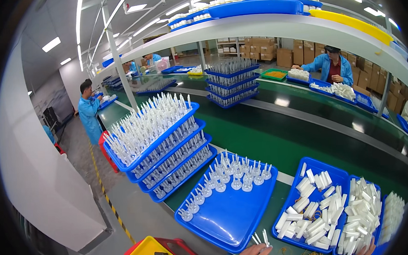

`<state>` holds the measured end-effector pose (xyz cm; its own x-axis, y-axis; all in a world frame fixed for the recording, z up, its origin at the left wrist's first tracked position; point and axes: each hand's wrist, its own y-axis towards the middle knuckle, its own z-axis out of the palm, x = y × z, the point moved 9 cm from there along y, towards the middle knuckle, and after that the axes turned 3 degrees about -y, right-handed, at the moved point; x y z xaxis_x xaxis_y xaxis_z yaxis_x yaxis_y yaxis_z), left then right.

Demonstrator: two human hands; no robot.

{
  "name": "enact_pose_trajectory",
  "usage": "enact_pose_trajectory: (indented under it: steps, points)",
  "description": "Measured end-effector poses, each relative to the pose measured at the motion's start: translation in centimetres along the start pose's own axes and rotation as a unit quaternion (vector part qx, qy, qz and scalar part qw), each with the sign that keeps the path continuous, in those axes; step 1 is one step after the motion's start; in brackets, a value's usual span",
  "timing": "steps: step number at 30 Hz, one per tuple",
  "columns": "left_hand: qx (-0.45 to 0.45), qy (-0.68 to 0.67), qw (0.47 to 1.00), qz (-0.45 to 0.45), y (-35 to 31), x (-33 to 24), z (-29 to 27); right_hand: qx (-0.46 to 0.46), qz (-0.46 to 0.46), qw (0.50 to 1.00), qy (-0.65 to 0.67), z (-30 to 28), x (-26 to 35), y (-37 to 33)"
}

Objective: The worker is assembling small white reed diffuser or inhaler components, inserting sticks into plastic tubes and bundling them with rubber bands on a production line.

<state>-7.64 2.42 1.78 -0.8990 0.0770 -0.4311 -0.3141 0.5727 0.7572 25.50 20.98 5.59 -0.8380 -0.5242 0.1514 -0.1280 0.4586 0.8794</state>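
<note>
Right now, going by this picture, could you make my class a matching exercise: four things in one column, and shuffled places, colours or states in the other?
Things
1. left hand
2. right hand
3. nearest tray stack
4. cardboard boxes

Descriptions
A. brown, in the background
B. at the lower right, by the white blocks
C. blue, carrying many upright pieces
D. holding white sticks

Pairs: 1-D; 2-B; 3-C; 4-A

Floor [137, 212]: I view black-and-yellow tape [109, 202].
Upper shelf [272, 22]: yellow tray [352, 27], right end.
Far side: I observe brown cartons [284, 58].
</note>
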Motion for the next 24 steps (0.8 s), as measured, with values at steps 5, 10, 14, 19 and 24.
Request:
enact_pose_trajectory:
  steps: [5, 10, 14, 19, 24]
  points:
    - [0.005, 0.014, 1.000, -0.026, -0.5, 0.3, 0.4, 0.007, 0.062, 0.997, 0.032, 0.1, -1.2, -0.4]
    - [-0.001, 0.032, 0.999, -0.025, -0.6, 0.3, 0.5, -0.012, 0.027, 0.999, 0.037, 0.0, -1.6, -0.7]
    - [-0.002, 0.028, 0.999, -0.029, -0.5, 0.3, 0.6, -0.027, 0.038, 0.998, 0.033, -0.3, -2.2, -0.8]
    - [-0.005, 0.026, 0.999, -0.039, -0.2, 0.2, 0.4, -0.030, 0.049, 0.997, 0.056, 0.4, -3.9, -2.2]
    - [-0.001, 0.044, 0.998, -0.052, -0.1, 0.2, 0.6, -0.034, 0.056, 0.994, 0.083, 0.2, -4.2, -2.4]
